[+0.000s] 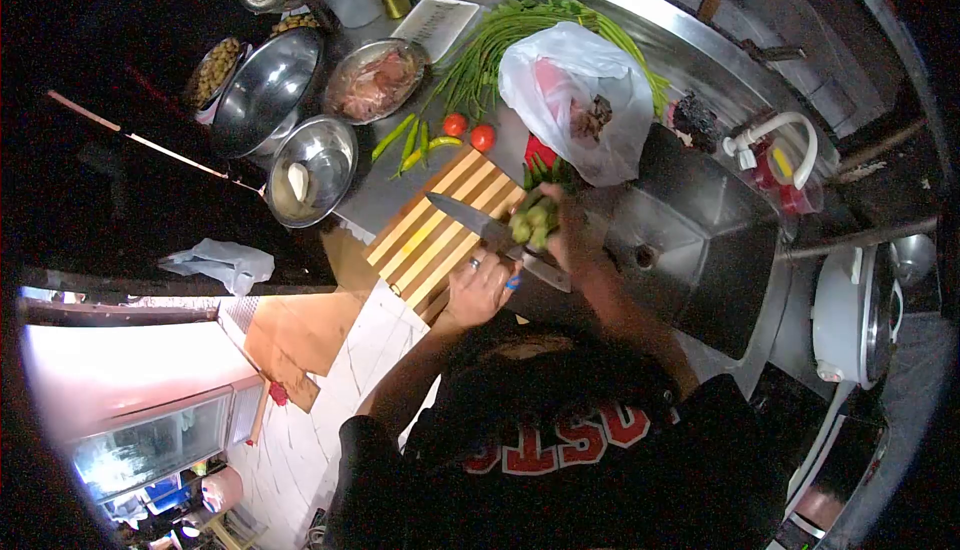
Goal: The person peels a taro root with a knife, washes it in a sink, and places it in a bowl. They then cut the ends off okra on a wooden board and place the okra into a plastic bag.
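A large knife [465, 215] lies slantwise over the striped wooden cutting board [405, 225], its tip toward the upper left. My left hand [480, 288], wearing rings, is curled at the knife's wide end, near the board's lower right edge; its grip on the handle is partly hidden. Several short green vegetables [534, 220] are held in my right hand [565, 235], which is blurred, just right of the board. Beyond it sit a white plastic bag [610, 70] with dark contents and some green pods [545, 172].
Two tomatoes [482, 138] and several chillies [410, 145] sit behind the board. Metal bowls [335, 155] and a meat bowl [352, 85] stand at the left. Long green beans [480, 60] lie at the back. A sink [690, 290] and faucet [775, 130] are at the right.
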{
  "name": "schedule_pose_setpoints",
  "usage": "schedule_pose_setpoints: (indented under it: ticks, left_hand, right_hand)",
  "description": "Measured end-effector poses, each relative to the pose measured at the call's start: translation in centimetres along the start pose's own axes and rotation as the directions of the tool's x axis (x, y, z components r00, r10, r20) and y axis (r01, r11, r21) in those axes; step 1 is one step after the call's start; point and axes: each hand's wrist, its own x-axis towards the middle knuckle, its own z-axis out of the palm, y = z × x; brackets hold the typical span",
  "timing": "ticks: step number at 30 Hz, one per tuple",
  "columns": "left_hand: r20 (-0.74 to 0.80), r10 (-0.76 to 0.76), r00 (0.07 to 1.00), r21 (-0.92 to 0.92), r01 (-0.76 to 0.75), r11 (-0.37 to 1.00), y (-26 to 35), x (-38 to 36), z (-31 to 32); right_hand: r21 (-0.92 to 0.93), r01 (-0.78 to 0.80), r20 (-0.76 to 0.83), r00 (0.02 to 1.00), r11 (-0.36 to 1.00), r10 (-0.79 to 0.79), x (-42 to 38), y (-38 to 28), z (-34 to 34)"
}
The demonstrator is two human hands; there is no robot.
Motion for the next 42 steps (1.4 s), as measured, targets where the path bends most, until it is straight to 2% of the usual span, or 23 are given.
schedule_pose_setpoints:
  ticks: [1,2,4,5,6,7,9,12,14,16,18,21,26,28,30,32,33,34,36,37,39,40,42]
  left_hand:
    - [0.015,-0.043,0.999,-0.024,0.044,0.999,0.4,-0.3,-0.4]
    - [0.01,-0.053,0.999,-0.009,0.053,0.999,0.8,-0.5,-0.4]
    - [0.094,-0.633,0.768,-0.505,0.585,0.635,1.2,-0.7,-0.4]
    - [0.11,-0.738,0.666,-0.514,0.673,0.531,0.6,-0.6,-0.4]
    - [0.315,-0.815,0.487,-0.792,0.608,0.057,-0.6,-0.9,0.0]
    - [0.464,-0.819,0.338,-0.792,0.573,-0.213,-1.6,-0.9,-0.4]
    - [0.693,-0.701,0.165,-0.694,0.412,-0.59,-3.4,-1.2,-1.7]
    - [0.681,-0.705,0.198,-0.732,0.202,-0.651,-4.0,-0.9,-3.4]
    - [0.658,-0.718,0.227,-0.753,0.154,-0.64,-4.2,-1.1,-4.3]
    - [0.69,-0.65,0.32,-0.699,0.057,-0.713,-4.5,-1.3,-4.7]
    - [0.649,-0.674,0.353,-0.736,0.067,-0.674,-4.4,-1.0,-4.5]
    - [0.608,-0.694,0.386,-0.778,0.115,-0.618,-3.6,0.3,-4.9]
    - [0.579,-0.691,0.434,-0.816,0.312,-0.487,-2.9,1.5,-5.8]
    - [0.358,-0.767,0.532,-0.846,0.532,-0.025,-2.6,2.0,-6.7]
    - [0.297,-0.766,0.57,-0.718,0.662,0.214,-2.3,2.4,-7.5]
    - [0.415,-0.765,0.492,-0.779,0.626,-0.02,-2.0,2.7,-7.6]
    - [0.359,-0.696,0.621,-0.849,0.527,0.032,-2.0,2.6,-7.6]
    - [0.331,-0.715,0.616,-0.872,0.49,0.019,-1.1,3.4,-7.7]
    - [0.416,-0.644,0.642,-0.874,0.478,-0.088,-0.4,4.3,-7.9]
    - [0.397,-0.6,0.694,-0.899,0.427,-0.101,-1.4,3.2,-6.6]
    - [0.556,-0.546,0.627,-0.818,0.53,-0.225,-0.4,4.3,-7.2]
    - [0.62,-0.567,0.542,-0.767,0.573,-0.29,0.5,4.8,-7.2]
    - [0.714,-0.383,0.586,-0.694,0.525,-0.492,1.1,5.4,-6.0]
  right_hand:
    - [0.43,-0.146,-0.039,0.983,0.891,0.18,1.0,-0.5,-0.1]
    - [0.433,-0.15,-0.022,0.984,0.889,0.176,3.0,-1.1,-0.4]
    - [0.169,-0.541,0.148,0.84,0.824,0.521,7.7,-3.4,-0.2]
    - [0.165,-0.541,0.171,0.839,0.824,0.517,8.3,-4.4,0.4]
    - [-0.258,-0.366,0.073,0.916,0.894,0.395,8.5,-5.4,1.1]
    - [-0.64,-0.145,0.043,0.974,0.754,0.223,8.8,-5.6,1.7]
    - [-0.652,-0.13,0.023,0.981,0.747,0.191,9.6,-4.8,2.5]
    - [-0.724,-0.106,0.039,0.98,0.682,0.194,9.9,-5.3,3.0]
    - [-0.846,0.279,0.192,0.954,0.454,-0.229,8.3,-6.9,4.3]
    - [-0.824,0.335,0.271,0.941,0.457,-0.2,6.3,-11.5,5.5]
    - [-0.347,0.128,0.461,0.886,0.929,0.051,3.9,-14.5,7.1]
    - [-0.266,0.46,0.511,0.812,0.847,-0.281,1.7,-16.1,8.0]
    - [-0.289,0.305,0.52,0.846,0.907,-0.119,1.0,-18.3,7.4]
    - [-0.214,0.108,0.638,0.768,0.971,0.055,0.9,-17.8,6.6]
    - [0.006,0.191,0.63,0.761,0.982,-0.152,0.4,-16.2,6.2]
    - [0.095,0.014,0.599,0.798,0.995,-0.068,0.0,-16.5,5.7]
    - [0.282,0.054,0.565,0.798,0.958,-0.211,-0.3,-16.2,5.4]
    - [0.188,0.192,0.541,0.798,0.963,-0.264,-0.2,-15.9,5.1]
    - [0.08,0.076,0.524,0.845,0.994,-0.107,-0.8,-17.3,3.7]
    - [0.355,-0.273,0.537,0.842,0.894,0.044,-1.0,-16.9,3.4]
    - [0.7,-0.668,0.647,0.743,0.252,0.173,-1.0,-18.6,2.2]
    - [0.714,-0.648,0.627,0.76,0.264,0.169,-1.1,-18.2,1.5]
    - [0.707,-0.656,0.68,0.733,0.264,0.0,-1.8,-17.2,0.1]
